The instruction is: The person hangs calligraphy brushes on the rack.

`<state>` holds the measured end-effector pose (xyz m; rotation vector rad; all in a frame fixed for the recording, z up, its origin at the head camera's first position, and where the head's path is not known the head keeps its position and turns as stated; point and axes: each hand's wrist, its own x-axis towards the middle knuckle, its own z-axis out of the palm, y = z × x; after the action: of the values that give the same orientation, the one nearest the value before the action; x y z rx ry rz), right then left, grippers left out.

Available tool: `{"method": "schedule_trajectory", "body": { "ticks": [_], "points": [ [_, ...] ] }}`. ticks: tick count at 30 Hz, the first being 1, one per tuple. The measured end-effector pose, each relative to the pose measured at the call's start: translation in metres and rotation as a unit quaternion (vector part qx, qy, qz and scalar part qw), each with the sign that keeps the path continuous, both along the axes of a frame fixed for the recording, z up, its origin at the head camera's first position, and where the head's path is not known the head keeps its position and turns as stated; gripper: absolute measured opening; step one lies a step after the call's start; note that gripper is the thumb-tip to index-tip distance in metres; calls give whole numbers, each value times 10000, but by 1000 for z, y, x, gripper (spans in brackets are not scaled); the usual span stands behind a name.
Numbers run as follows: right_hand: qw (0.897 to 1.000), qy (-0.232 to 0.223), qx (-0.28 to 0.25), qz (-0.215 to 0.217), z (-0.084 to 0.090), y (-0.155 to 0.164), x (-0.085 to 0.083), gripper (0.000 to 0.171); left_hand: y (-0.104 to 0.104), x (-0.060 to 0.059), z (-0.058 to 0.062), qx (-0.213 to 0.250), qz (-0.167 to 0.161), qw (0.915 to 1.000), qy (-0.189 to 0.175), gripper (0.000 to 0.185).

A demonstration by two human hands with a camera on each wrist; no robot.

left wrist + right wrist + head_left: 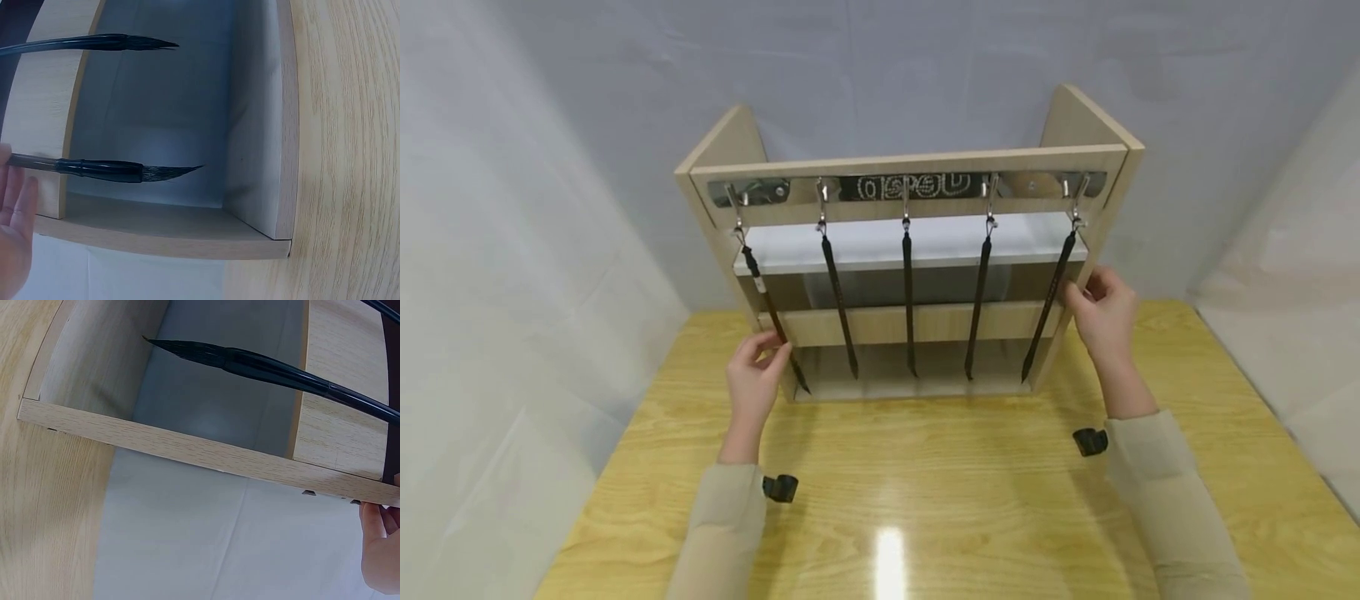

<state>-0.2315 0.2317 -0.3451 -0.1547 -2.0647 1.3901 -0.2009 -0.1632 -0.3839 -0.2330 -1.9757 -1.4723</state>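
A pale wooden rack (pixel 917 323) stands on the table, with a row of metal hooks along its upper board. Several dark calligraphy brushes hang from the hooks by loops, tips down. My left hand (pixel 758 371) is at the rack's lower left and pinches the handle of the leftmost brush (pixel 100 169) between thumb and fingers. That brush hangs slanted, its pointed bristles free. On the opposite side, my right hand (pixel 1103 312) grips the edge of the rack's right side panel (pixel 187 448), thumb at the front. The rightmost brush (pixel 1048 304) hangs just inside that panel, apart from the hand.
A white shelf (pixel 880 242) crosses the rack behind the brushes. The yellow wood-grain table (pixel 970 483) extends in front of it. Pale sheeting (pixel 880 75) hangs behind and at both sides. Black wrist mounts (pixel 781 488) stick out beside the sleeves.
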Motion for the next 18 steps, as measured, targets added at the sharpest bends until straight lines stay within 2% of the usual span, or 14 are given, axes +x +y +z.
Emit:
{"method": "schedule_trajectory", "body": {
  "ticks": [8, 11, 18],
  "points": [
    [10000, -17, -3, 21, 0, 0, 1, 21, -8, -21, -21, 328, -91, 9994, 21, 17],
    [9999, 52, -102, 21, 0, 1, -1, 20, -5, -23, -22, 423, -127, 9990, 29, 17],
    [9988, 465, 80, 152, -7, 4, 2, 20, 0, -25, -19, 491, -219, 9985, -31, 17]
  ]
}}
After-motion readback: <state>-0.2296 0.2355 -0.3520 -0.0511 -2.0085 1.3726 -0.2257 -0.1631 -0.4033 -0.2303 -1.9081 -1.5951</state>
